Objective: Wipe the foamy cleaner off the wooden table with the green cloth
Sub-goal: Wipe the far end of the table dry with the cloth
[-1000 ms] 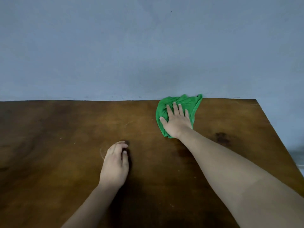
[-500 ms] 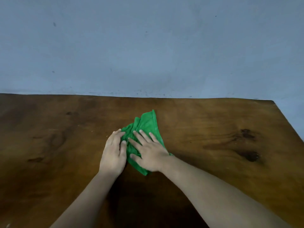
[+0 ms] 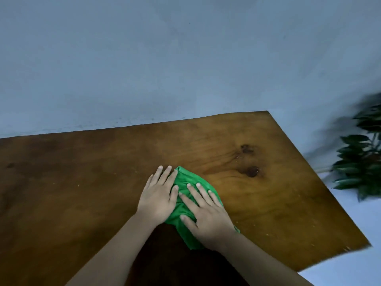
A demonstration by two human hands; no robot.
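Observation:
The green cloth (image 3: 185,182) lies bunched on the wooden table (image 3: 82,182), near its middle. My right hand (image 3: 204,209) presses flat on the cloth with fingers spread. My left hand (image 3: 158,195) lies flat beside it, its fingers over the cloth's left edge. No foam shows on the brown wood; only small pale specks are scattered over it.
A blue-grey wall (image 3: 185,58) stands right behind the table's far edge. The table's right edge (image 3: 321,182) runs diagonally, with a leafy green plant (image 3: 362,159) beyond it over a pale floor. Two dark knots (image 3: 250,171) mark the wood to the right of the cloth.
My right hand dragged the cloth from the far edge back toward me to the left hand. Both hands now press on it, and the view has swung, showing the table's right corner and the plant.

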